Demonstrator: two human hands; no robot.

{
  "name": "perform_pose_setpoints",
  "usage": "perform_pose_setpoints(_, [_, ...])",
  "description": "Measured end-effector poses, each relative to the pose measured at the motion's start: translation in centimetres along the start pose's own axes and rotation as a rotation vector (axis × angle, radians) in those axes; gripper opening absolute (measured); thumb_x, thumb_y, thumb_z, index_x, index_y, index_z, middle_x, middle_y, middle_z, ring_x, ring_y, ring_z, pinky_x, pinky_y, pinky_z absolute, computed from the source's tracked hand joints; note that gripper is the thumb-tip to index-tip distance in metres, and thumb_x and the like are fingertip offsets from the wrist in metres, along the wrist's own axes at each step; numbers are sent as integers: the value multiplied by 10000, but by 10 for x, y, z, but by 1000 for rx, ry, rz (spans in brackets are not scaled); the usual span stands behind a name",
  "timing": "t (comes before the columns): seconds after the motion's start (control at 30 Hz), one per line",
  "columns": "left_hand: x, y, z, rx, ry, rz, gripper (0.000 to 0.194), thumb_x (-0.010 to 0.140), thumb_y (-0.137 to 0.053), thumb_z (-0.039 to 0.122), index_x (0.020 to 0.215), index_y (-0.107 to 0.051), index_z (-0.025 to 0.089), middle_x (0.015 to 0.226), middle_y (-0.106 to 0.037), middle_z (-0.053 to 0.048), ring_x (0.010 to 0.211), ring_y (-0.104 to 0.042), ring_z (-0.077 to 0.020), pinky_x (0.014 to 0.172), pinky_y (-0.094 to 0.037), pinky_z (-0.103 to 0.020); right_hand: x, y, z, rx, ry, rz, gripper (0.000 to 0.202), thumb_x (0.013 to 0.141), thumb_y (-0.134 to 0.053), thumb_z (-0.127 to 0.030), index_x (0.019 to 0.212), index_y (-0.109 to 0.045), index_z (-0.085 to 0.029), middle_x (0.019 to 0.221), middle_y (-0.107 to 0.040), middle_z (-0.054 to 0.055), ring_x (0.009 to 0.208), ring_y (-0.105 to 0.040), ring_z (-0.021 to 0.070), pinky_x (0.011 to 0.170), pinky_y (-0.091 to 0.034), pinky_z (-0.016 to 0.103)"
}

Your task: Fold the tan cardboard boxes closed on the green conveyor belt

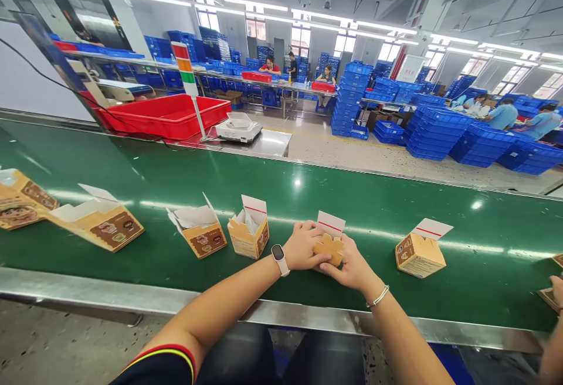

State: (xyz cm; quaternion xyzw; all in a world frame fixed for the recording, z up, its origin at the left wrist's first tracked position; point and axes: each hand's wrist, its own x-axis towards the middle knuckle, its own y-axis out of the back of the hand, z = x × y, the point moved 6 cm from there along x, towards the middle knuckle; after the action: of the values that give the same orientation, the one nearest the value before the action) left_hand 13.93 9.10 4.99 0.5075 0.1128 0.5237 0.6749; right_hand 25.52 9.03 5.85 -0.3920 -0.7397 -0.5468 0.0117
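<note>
On the green conveyor belt, a small tan cardboard box [329, 249] stands between my two hands. Its front flap is folded over the top, and a white flap with a red line stands up behind. My left hand [303, 246], below a pink-banded watch, grips the box's left side with the thumb on the folded flap. Fingers of my right hand [352, 263] wrap the right side, its thumb near the front edge. Left of my hands is an open box [247, 237] with clear plastic inside. To the right, another box [421, 253] has its top folded down and its white flap raised.
More open boxes [206, 239] sit along the belt [299, 188] to the left. Another person's hand [558, 291] is at the right edge. Beyond the belt are a red tray [162, 116], a scale [238, 129] and stacked blue crates [349, 101].
</note>
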Motion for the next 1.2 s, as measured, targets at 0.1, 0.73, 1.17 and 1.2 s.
perform_pose_setpoints(0.1, [6, -9, 10, 16, -25, -2, 304, 821, -549, 462, 932, -695, 219, 1004, -645, -93, 994, -472, -284, 820, -318, -458, -16, 5, -3, 18, 23, 201, 192, 835, -565, -370, 925, -692, -258, 950, -700, 56, 983, -603, 258, 914, -461, 476])
perform_pose_setpoints(0.73, [14, -34, 50, -33, -172, -69, 300, 891, -456, 398, 1065, -657, 258, 989, -661, -73, 929, -485, -257, 802, -354, -419, -78, 33, 12, 156, -404, 654, 275, 832, -559, -357, 611, -633, -210, 1014, -608, 78, 1028, -561, 231, 865, -458, 381])
perform_pose_setpoints(1.17, [10, -66, 30, -1022, 582, 110, 479, 698, -663, 312, 1113, -469, 176, 1113, -562, -113, 947, -613, -236, 806, -507, -397, -89, 20, 42, 978, -1024, 768, 440, 523, -733, -218, 912, -527, -223, 874, -610, -3, 817, -586, 164, 765, -469, 313])
perform_pose_setpoints(1.2, [13, -72, 35, -1128, 633, 18, 425, 712, -654, 299, 1081, -485, 173, 1059, -595, -101, 921, -619, -225, 821, -501, -390, -88, 22, 43, 1014, -1036, 730, 450, 522, -737, -218, 925, -535, -220, 880, -622, 1, 820, -592, 168, 765, -468, 315])
